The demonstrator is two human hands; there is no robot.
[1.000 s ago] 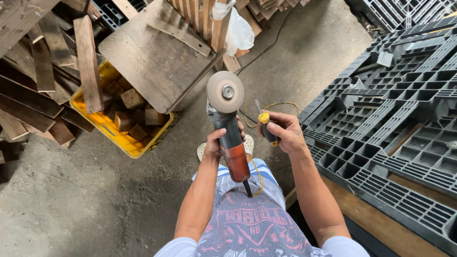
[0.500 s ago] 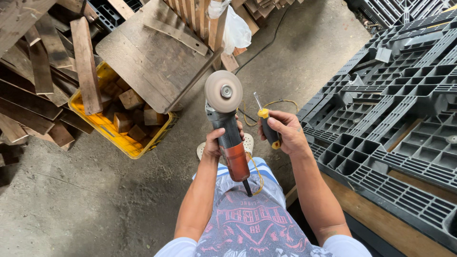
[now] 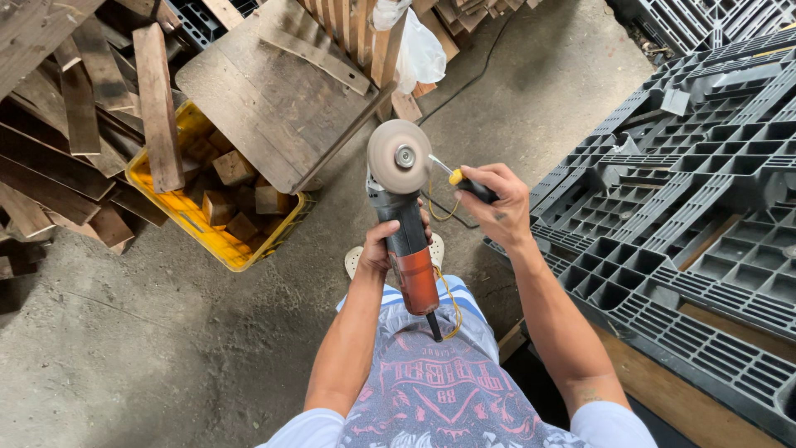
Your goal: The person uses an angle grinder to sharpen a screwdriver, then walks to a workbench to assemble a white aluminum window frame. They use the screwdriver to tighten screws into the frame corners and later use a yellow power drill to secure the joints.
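The person is standing over a concrete floor [image 3: 149, 357] and holding an angle grinder [image 3: 404, 224] upright in front of the body, its round sanding disc [image 3: 399, 156] facing up toward the camera. The left hand [image 3: 383, 247] is wrapping around the grinder's grey and orange body, the fingers clenching it from the left side, while the tool's black tail and a thin yellow cord [image 3: 450, 299] are hanging down over the printed shirt [image 3: 431, 398]. The right hand [image 3: 496, 203] is sitting just to the right of the disc, its fingers grasping a small screwdriver [image 3: 464, 182] with a black and yellow handle; the thin metal shaft is pointing left and its tip is lying right at the disc's edge, though whether it is actually touching cannot be told. Behind the grinder, a weathered wooden board [image 3: 265, 99] is leaning across a yellow plastic crate [image 3: 211, 236] that is holding short wooden blocks [image 3: 236, 195]. To the left of the crate, dark wooden planks [image 3: 75, 141] are lying in a loose heap, one of them resting on the crate's rim. A white plastic bag [image 3: 414, 50] is hanging beside upright wooden slats [image 3: 348, 29] at the top. On the right, dark grey plastic pallets [image 3: 688, 224] are stacking up beside the person's right arm, with a brown wooden edge showing underneath them. A pale sandal [image 3: 355, 261] is peeking out below the left wrist.
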